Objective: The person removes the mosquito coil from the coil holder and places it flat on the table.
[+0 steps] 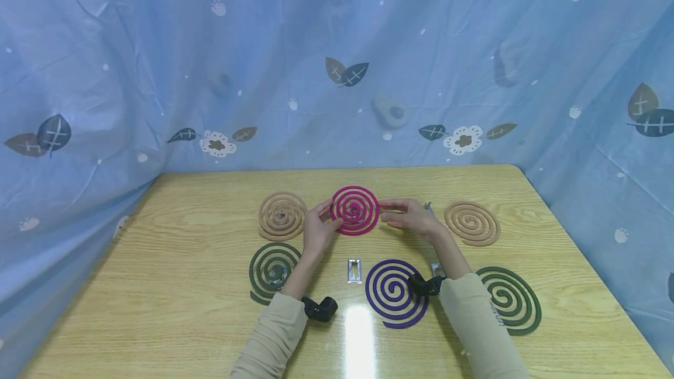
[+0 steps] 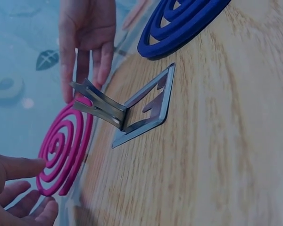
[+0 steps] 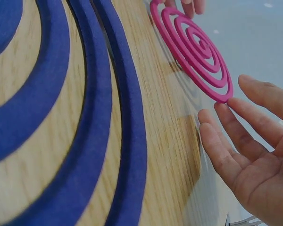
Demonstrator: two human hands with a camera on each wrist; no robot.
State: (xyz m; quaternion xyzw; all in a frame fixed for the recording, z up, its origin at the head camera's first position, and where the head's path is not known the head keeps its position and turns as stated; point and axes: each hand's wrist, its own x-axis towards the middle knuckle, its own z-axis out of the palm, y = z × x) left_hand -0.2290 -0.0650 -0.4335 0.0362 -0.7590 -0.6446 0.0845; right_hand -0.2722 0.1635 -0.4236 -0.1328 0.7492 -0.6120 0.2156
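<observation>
A pink mosquito coil (image 1: pixel 354 209) is held over the table between both hands, overlapping a metal coil stand beneath it in the head view. My left hand (image 1: pixel 320 228) pinches its left edge, the thumb lying on top and the other fingers lower down. At the opposite edge, fingertips of my right hand (image 3: pixel 254 155) touch the rim, the fingers nearly straight and spread. A small metal coil stand (image 2: pixel 167 101) with an upright split prong lies nearer the body. Beside it is a purple-blue mosquito coil (image 1: pixel 395 289), partly behind the right wrist's camera.
Tan mosquito coils lie at left (image 1: pixel 282 237) and right (image 1: pixel 472 221). Dark green coils lie nearer, left (image 1: pixel 263 294) and right (image 1: pixel 532 309). Another metal stand (image 1: pixel 436 269) shows by the right forearm. A blue patterned curtain (image 1: pixel 295 75) hangs behind the wooden table (image 1: pixel 184 285).
</observation>
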